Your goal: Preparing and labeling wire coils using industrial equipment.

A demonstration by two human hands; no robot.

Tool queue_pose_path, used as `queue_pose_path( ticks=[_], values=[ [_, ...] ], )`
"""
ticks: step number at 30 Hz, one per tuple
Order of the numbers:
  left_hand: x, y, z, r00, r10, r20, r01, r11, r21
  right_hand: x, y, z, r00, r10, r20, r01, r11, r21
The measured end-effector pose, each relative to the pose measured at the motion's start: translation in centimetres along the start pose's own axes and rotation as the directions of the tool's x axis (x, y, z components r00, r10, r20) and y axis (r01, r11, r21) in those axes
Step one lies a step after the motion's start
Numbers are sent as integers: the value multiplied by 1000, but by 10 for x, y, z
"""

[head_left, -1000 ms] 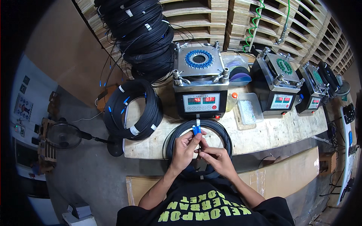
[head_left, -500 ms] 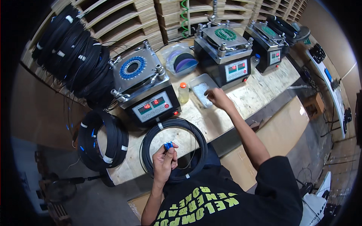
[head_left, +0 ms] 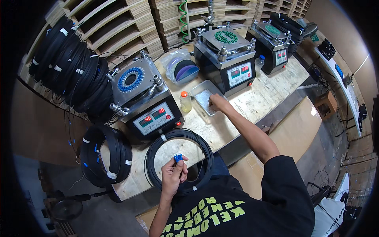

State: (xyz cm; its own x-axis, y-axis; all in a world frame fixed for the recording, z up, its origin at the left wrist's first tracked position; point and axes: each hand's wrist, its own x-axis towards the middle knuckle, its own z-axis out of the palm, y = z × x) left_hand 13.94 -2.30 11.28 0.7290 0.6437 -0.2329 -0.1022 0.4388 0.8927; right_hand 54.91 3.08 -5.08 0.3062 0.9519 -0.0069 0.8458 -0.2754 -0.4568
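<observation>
As the left hand (head_left: 172, 174) pinches blue connectors (head_left: 179, 157) over the cable coil (head_left: 207, 158), the right hand's grip (head_left: 219, 104), closure unclear, sits in a clear tray (head_left: 207, 84) beyond it. Pallets (head_left: 164, 31) stand behind the coil's counter (head_left: 256, 110).

In front of the orange-capped bottle (head_left: 185, 103), the held piece (head_left: 179, 157) showed blue, the cable coil (head_left: 207, 157) black with white tags (head_left: 163, 137).

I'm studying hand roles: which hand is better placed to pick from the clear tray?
The right hand, probably: it is at the clear tray, while the left hand holds blue connectors farther away.
</observation>
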Motion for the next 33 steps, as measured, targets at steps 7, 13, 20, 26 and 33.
queue_pose_path(
  ticks=[7, 13, 20, 26, 33],
  values=[
    [-4, 2, -3, 999, -3, -41, 3, 1000, -1, -11, -30, -23, 995, -79, -67, 88, 985, 147],
    [1, 4, 0, 1000, -19, -14, 18, 999, -26, -27, -31, -48, 992, -17, -124, 46, 971, 236],
    [-7, 11, -6, 999, 10, -34, -12, 998, -61, -30, -53, -55, 967, -74, -245, 154, 934, 324],
    [-7, 14, -9, 999, 37, -32, -39, 998, -50, -54, -131, -83, 970, -95, -222, 211, 780, 589],
    [-11, 23, -2, 988, 116, -105, -117, 993, -2, -120, -256, -100, 992, -126, 8, 35, 339, 940]
  ],
)
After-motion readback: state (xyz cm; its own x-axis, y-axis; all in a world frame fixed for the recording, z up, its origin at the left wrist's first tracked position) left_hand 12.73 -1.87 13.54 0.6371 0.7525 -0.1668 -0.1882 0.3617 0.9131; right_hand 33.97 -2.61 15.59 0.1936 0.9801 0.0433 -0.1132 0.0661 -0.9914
